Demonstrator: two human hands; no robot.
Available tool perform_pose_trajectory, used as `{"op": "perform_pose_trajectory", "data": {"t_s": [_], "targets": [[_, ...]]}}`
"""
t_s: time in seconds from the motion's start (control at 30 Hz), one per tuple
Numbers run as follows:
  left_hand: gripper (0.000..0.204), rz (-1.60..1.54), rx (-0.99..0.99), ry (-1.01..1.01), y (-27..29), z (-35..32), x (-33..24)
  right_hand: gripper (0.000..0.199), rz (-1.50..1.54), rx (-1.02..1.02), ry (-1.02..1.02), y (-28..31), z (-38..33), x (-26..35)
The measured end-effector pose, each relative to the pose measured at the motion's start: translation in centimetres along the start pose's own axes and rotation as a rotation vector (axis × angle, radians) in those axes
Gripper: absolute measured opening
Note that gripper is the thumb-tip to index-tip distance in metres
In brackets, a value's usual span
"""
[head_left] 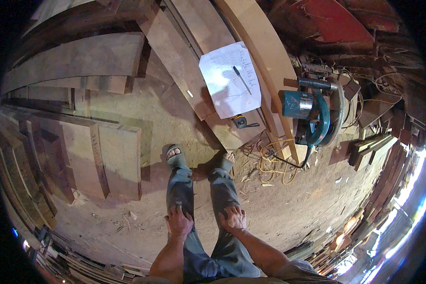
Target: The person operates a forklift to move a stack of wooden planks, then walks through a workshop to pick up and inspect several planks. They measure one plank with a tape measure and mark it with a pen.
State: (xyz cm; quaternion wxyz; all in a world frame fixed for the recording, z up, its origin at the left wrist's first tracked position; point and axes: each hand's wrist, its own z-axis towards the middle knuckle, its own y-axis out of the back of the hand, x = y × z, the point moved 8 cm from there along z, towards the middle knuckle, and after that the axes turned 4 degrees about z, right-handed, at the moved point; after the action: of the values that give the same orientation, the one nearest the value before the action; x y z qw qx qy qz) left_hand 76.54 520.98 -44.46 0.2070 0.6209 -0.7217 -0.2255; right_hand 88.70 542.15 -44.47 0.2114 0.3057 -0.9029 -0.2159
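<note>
My left hand [179,222] rests on my left leg near the knee, its fingers spread over the grey trousers [181,187]. On the other leg lies my right hand [233,219], fingers apart and holding nothing. Ahead of my feet, a sheet of paper [222,85] covered in handwriting lies on wide planks, with a dark pen [242,79] across it. A black and yellow tape measure [243,121] sits just below the paper's near edge. To its right is a teal circular saw [312,110]. Both hands are apart from all of these.
Thick boards [118,161] lie stacked on the left, with more planks [75,59] beyond. A yellow cord [275,168] is coiled on the dirt floor [288,213] among wood shavings. Offcuts [371,150] and scrap wood line the right side. A small white piece [190,93] lies on a plank.
</note>
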Motion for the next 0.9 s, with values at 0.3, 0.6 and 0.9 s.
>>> {"op": "perform_pose_trajectory", "data": {"t_s": [0.3,0.6,0.9], "targets": [[0.051,-0.043,-0.087,-0.020,2.4,0.5,-1.7,0.038,-0.001,-0.068,0.044,2.9,1.8,0.5],[0.046,-0.162,-0.137,0.170,8.8,2.6,-1.1,0.036,0.052,-0.069,0.172,9.2,8.7,1.1],[0.046,-0.471,-0.407,-0.097,17.9,19.1,-4.9,0.028,0.437,-0.510,0.302,24.3,27.9,3.2]]}}
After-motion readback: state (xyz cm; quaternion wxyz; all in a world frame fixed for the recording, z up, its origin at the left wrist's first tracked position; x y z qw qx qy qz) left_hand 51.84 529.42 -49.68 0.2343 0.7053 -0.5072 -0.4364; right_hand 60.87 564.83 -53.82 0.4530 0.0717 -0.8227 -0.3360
